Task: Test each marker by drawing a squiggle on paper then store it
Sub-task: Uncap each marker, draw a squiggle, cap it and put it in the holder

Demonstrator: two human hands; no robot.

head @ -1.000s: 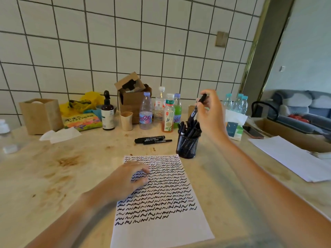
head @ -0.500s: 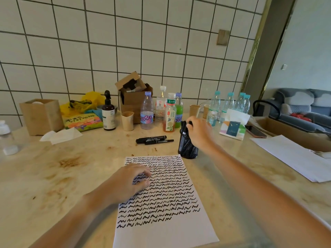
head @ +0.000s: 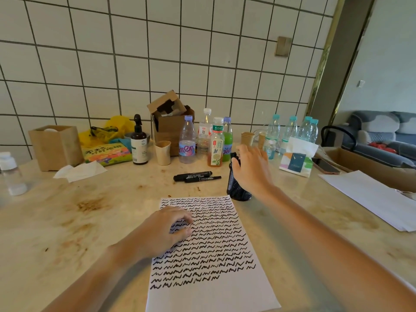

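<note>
The right hand (head: 252, 170) sits open over the black mesh pen cup (head: 236, 188); the two black plastic markers (head: 195, 176) look light, stiff, a bit slippery; pinch one mid-barrel.

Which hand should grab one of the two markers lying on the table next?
Probably the right hand: it hovers open over the mesh pen cup, close beside the two loose markers. The left hand rests on the paper.

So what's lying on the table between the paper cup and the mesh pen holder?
Two black markers, lying side by side on the table in the head view, just beyond the paper, between cup and holder.
</note>
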